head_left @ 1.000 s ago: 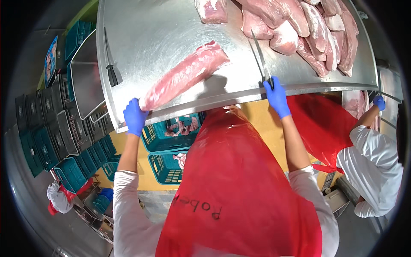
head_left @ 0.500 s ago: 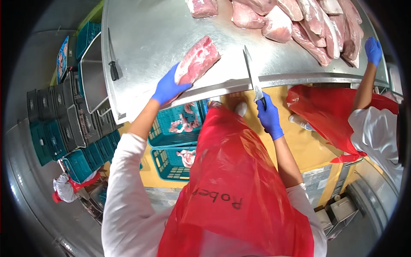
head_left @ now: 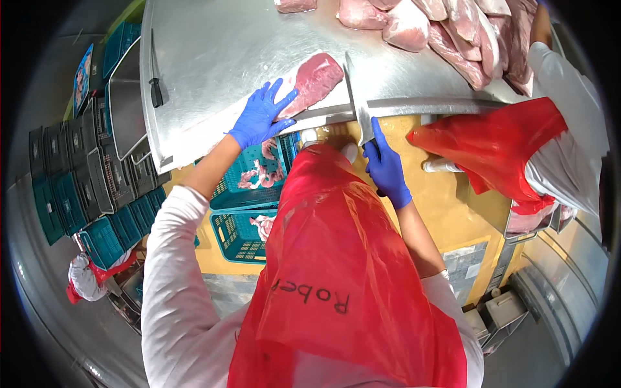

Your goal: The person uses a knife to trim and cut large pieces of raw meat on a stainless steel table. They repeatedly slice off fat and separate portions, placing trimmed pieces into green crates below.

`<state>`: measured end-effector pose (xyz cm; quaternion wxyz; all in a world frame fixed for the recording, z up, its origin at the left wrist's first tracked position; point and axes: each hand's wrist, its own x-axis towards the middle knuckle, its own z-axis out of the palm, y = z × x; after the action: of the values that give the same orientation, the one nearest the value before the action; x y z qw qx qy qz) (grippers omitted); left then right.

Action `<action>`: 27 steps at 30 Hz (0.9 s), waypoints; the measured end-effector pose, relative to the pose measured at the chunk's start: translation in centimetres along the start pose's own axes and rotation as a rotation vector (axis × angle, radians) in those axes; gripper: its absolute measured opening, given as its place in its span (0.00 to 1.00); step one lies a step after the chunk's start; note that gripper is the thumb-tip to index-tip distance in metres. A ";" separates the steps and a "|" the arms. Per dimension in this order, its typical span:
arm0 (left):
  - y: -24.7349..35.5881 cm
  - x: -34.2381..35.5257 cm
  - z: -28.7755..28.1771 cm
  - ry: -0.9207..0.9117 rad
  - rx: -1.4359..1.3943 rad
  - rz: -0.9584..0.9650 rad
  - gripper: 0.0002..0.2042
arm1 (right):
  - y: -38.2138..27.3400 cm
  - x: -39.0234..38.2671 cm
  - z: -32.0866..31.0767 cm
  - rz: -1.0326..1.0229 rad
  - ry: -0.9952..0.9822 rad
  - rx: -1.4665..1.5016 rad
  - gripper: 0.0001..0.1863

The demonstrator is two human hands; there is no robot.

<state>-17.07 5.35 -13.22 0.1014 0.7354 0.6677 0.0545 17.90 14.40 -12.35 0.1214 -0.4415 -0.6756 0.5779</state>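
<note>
Right, nearest first: your red apron (head_left: 343,258) sits close behind the knife hand; a sloppy pull toward you could nick it. Your right hand (head_left: 386,161) is wrapped round the knife (head_left: 359,103), index finger stretched toward the blade; a slick glove could slide forward. Your left hand (head_left: 262,116) is spread over the near end of the piece of meat (head_left: 317,81), not clamped; pressure, can't tell. If the meat skids on the smooth metal table (head_left: 220,64), blade and fingertips could meet. It lies by the front edge, so a hard tug could tip it toward the teal crate (head_left: 242,197) below. Further right, a co-worker (head_left: 561,165): wide swings are risky.
</note>
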 end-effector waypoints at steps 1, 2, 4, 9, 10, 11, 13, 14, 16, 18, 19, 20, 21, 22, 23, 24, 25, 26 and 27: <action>-0.3 -0.9 -0.5 0.008 -0.035 0.009 0.37 | -0.4 0.0 0.3 -0.009 -0.018 -0.031 0.33; -1.1 -1.8 -1.2 0.018 -0.184 -0.059 0.39 | -0.8 -0.1 0.5 -0.019 -0.034 0.001 0.32; -3.8 -6.6 -1.1 -0.037 -0.108 -0.287 0.40 | -1.4 -0.1 0.9 -0.057 -0.065 0.003 0.31; -6.1 -7.9 -0.2 -0.009 0.067 -0.372 0.40 | -1.2 1.5 2.2 -0.178 -0.169 -0.303 0.31; -6.4 -6.7 0.0 0.024 0.133 -0.366 0.40 | -1.2 1.8 2.3 -0.155 -0.164 -0.354 0.31; -6.8 -5.3 -0.1 0.057 0.204 -0.356 0.40 | -1.3 2.7 2.4 -0.133 -0.156 -0.402 0.31; -8.0 -2.5 0.2 0.118 0.171 -0.298 0.39 | -1.5 4.3 2.2 -0.132 -0.108 -0.471 0.31; -8.0 -1.3 0.2 0.151 0.153 -0.267 0.39 | -1.7 5.0 1.8 -0.156 -0.075 -0.491 0.31; -7.0 1.0 0.2 0.125 0.216 -0.114 0.37 | -1.8 6.1 1.3 -0.237 0.012 -0.565 0.31; -5.8 3.1 0.5 0.174 0.204 0.014 0.31 | -2.5 6.9 1.2 -0.258 0.095 -0.461 0.31; -5.8 4.3 1.3 0.279 -0.004 -0.019 0.23 | -3.0 7.3 1.0 -0.269 0.140 -0.411 0.31; -5.6 4.9 2.0 0.328 -0.113 -0.122 0.18 | -3.3 7.5 0.8 -0.308 0.108 -0.399 0.31; -5.4 5.4 2.5 0.377 -0.222 -0.224 0.14 | -3.8 7.3 0.8 -0.294 0.045 -0.367 0.31; -4.9 5.8 2.8 0.433 -0.170 -0.283 0.12 | -4.3 6.6 0.8 -0.270 -0.016 -0.338 0.31; -4.4 6.1 3.1 0.488 -0.115 -0.341 0.11 | -4.5 6.0 1.0 -0.248 -0.077 -0.307 0.31; -4.1 6.2 3.2 0.542 -0.059 -0.401 0.09 | -4.7 5.4 1.3 -0.168 -0.126 -0.317 0.31; -4.0 6.1 3.3 0.543 -0.033 -0.424 0.09 | -4.9 4.8 1.4 -0.139 -0.144 -0.332 0.31; -3.9 6.0 3.4 0.544 -0.007 -0.447 0.08 | -5.1 4.4 1.5 -0.110 -0.162 -0.346 0.32; -3.9 6.0 3.5 0.545 0.019 -0.470 0.08 | -5.3 4.3 1.7 -0.081 -0.181 -0.361 0.32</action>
<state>-19.48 11.36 -17.80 -0.0773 0.5210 0.8217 0.2175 11.86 16.68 -9.66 0.0021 -0.3750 -0.7935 0.4794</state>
